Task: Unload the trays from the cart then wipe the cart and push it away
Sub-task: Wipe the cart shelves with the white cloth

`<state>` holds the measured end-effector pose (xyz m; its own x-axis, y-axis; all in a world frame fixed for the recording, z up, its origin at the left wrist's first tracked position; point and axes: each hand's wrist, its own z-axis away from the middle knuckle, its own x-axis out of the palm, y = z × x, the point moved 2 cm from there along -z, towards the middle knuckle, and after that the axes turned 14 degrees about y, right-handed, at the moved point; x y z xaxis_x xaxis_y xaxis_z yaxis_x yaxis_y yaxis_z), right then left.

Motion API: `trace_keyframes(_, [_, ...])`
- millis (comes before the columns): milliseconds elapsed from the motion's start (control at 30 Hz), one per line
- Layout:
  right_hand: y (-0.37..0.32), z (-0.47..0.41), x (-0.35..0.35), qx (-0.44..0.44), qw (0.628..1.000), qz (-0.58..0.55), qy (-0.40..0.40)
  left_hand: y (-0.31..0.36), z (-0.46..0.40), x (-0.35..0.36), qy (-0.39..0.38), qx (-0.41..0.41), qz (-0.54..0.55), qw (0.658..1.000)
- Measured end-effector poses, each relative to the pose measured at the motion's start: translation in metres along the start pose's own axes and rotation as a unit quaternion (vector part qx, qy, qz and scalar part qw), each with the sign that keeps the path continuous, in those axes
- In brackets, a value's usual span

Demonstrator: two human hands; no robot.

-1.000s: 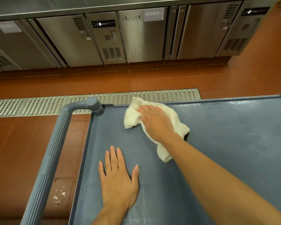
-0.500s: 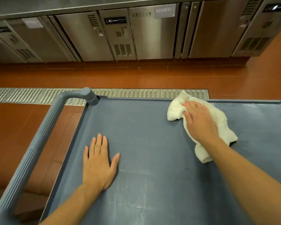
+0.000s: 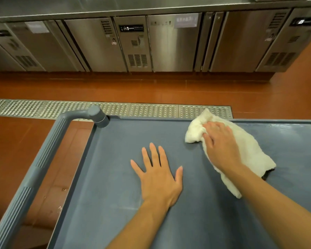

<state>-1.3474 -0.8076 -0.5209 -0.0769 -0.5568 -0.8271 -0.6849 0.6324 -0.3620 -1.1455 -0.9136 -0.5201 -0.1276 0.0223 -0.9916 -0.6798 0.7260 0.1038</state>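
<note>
- Wiping was the step in hand: no trays showed on the top shelf of the cart [image 3: 115,203], so the unloading looked done, judging from this one view.
- The right hand [image 3: 221,148] pressed down on a white cloth [image 3: 246,150] near the far rim of the shelf, fingers lying close together and fairly flat over the bunched end rather than clenched round it.
- The cloth lay spread on the shelf under and beyond that hand, one end touching the far rim, the other trailing back beside the forearm.
- The left hand [image 3: 158,175] rested palm-down on the bare shelf, fingers straight and a little apart, thumb out to the side; it held nothing and seemed only to steady the cart.
- The grey handle [image 3: 43,159] ran along the left end of the cart, untouched, well apart from both hands.
- Beyond the cart lay an orange floor [image 3: 151,87], a metal drain grate [image 3: 61,107] and steel cabinets [image 3: 169,42].
- The shelf to the right showed a faint wet sheen; whether the near part had been covered could not be told.
- The next move likely called for sweeping the cloth across the remaining surface, corners and rim included, keeping pressure even; only afterwards would both hands shift to the handle for pushing.
</note>
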Motion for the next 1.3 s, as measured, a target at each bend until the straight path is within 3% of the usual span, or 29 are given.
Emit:
trace_keyframes(233, [-0.145,-0.019,0.067,-0.175,0.966,-0.131,-0.135,-0.006,0.006,0.006,0.013,0.001,0.005,1.000])
trace_keyframes(433, [-0.137,-0.028,0.064,-0.161,0.964,-0.169,-0.130,-0.014,0.001,0.006,0.023,-0.016,-0.019,0.999])
trace_keyframes(700, [0.001,-0.021,-0.002,-0.043,0.984,-0.136,-0.105,-0.012,-0.003,0.005,0.010,-0.028,-0.032,0.999])
trace_keyframes(1067, [0.244,0.005,-0.133,0.163,0.986,0.038,0.016,0.003,-0.008,0.004,0.020,-0.040,-0.035,0.998])
trace_keyframes(1300, [0.276,0.009,-0.154,0.184,0.981,0.057,0.028,0.018,-0.008,0.004,0.026,-0.031,-0.040,0.998])
